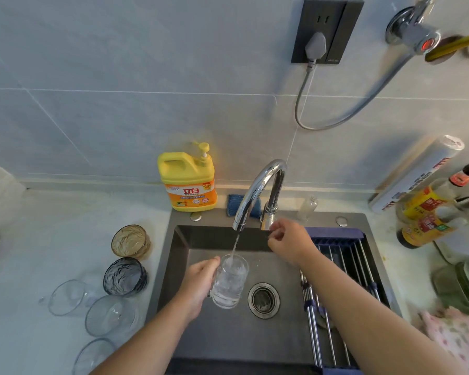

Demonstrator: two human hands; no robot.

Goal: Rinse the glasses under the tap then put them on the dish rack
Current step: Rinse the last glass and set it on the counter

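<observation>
Two bare forearms (152, 334) reach in from the bottom edge. The left grip (198, 282) is clamped round a clear glass mug (229, 285), held upright over the sink (179, 266), beneath the tap (257, 190), whose thin water stream (234, 244) falls into it. Up and right of it, the right grip (290, 242) has its fingers curled together on the tap handle (267, 222). The dish rack (344, 263) lies just below the right grip. Left of the left grip, an amber glass (130, 240), a dark blue glass (125, 276) and three clear glasses (111, 315) stand on the table (52, 253).
</observation>
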